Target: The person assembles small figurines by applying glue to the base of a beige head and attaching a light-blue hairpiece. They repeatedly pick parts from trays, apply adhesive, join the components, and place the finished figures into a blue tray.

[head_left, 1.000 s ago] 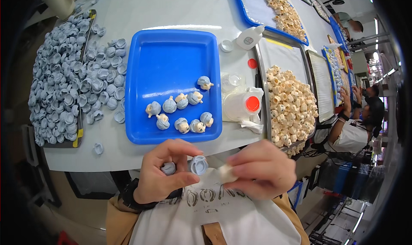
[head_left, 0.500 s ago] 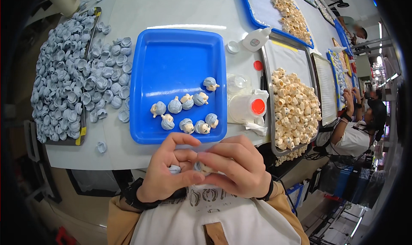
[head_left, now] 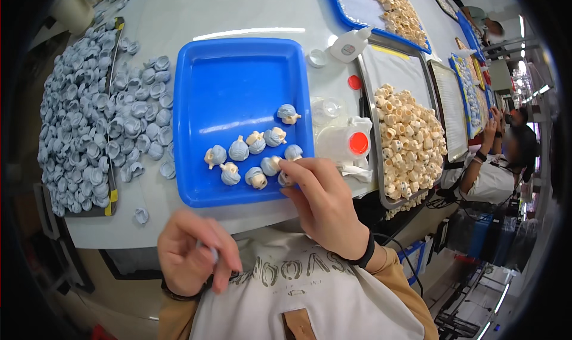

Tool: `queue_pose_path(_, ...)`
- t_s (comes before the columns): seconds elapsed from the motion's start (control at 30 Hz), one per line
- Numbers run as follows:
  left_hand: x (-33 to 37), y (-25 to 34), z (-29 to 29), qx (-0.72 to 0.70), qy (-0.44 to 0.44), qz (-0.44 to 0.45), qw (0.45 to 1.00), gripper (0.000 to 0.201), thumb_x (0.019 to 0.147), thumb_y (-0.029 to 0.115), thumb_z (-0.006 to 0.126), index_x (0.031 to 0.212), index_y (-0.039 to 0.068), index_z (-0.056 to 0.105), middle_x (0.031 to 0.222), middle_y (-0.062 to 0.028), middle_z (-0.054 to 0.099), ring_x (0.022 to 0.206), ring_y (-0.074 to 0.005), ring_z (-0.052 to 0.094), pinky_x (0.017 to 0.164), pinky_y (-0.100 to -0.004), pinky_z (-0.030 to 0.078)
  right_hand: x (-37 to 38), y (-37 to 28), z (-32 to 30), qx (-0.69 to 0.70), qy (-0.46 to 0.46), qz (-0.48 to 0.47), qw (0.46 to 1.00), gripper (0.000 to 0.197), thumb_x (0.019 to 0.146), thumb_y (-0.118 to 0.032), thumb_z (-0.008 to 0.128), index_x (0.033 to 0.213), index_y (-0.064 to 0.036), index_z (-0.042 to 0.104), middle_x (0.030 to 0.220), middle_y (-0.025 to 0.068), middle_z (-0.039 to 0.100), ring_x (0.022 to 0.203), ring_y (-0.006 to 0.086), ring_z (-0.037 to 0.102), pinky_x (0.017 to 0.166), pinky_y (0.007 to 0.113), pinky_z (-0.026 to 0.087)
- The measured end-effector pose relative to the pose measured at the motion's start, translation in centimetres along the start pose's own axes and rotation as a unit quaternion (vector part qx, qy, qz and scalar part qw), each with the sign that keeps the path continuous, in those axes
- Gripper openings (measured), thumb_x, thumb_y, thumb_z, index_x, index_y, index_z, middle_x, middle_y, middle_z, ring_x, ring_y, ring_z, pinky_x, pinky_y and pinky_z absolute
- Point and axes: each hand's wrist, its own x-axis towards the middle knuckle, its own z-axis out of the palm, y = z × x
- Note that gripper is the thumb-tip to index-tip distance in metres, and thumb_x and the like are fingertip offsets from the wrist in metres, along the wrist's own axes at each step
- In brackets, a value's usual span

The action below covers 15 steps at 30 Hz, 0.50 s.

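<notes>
In the blue tray [head_left: 238,48] lie several small doll heads [head_left: 239,150] with pale blue hair and cream faces, most of them toward its near side. My right hand [head_left: 325,206] reaches over the tray's front right corner, its thumb and fingers closed round one doll head [head_left: 285,178], which is partly hidden. Nearer my body on the left, my left hand [head_left: 193,253] is curled and slightly blurred by motion. A pale blue hair piece [head_left: 214,255] peeks out between its fingers.
A heap of hollow blue hair pieces [head_left: 77,131] covers the left side. To the right, a metal tray [head_left: 372,105] bears cream head parts [head_left: 411,143]. Between stand a white squeeze bottle [head_left: 350,45] and a clear jar [head_left: 339,142]. Another person [head_left: 491,167] works at far right.
My hands have parted. The right moved forward to the tray with a doll head; the left drew back to the left, still holding the blue hair piece.
</notes>
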Motion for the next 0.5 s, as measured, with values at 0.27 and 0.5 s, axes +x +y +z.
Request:
queue_pose_path(0.27,1.5,-2.3,0.5,0.053,0.119,0.099,0.986,0.042,0.086,0.020,0.056,0.118,-0.005,0.045,0.093,-0.0222,0.058,0.052,-0.0143,0.054,0.047,-0.0233,0.045,-0.5,-0.4,-1.5,-0.077,-0.019,-0.050,0.996,0.034,0.066,-0.001,0.059,0.099,0.0062,0.055,0.116,0.0211,0.049,0.099,0.0328,0.053,0.080,0.036,0.046)
queue_pose_path(0.5,0.9,-1.9,-0.4,0.074,0.014,0.009,0.997,0.049,0.081,0.023,0.065,0.115,-0.006,0.045,0.094,-0.0217,0.058,0.060,-0.0195,0.062,0.048,-0.0231,0.050,-0.9,5.2,-16.0,-0.272,0.166,0.135,0.938,0.021,0.079,-0.004,0.060,0.100,0.0005,0.062,0.089,0.0147,0.064,0.081,0.0252,0.061,0.075,0.032,0.046)
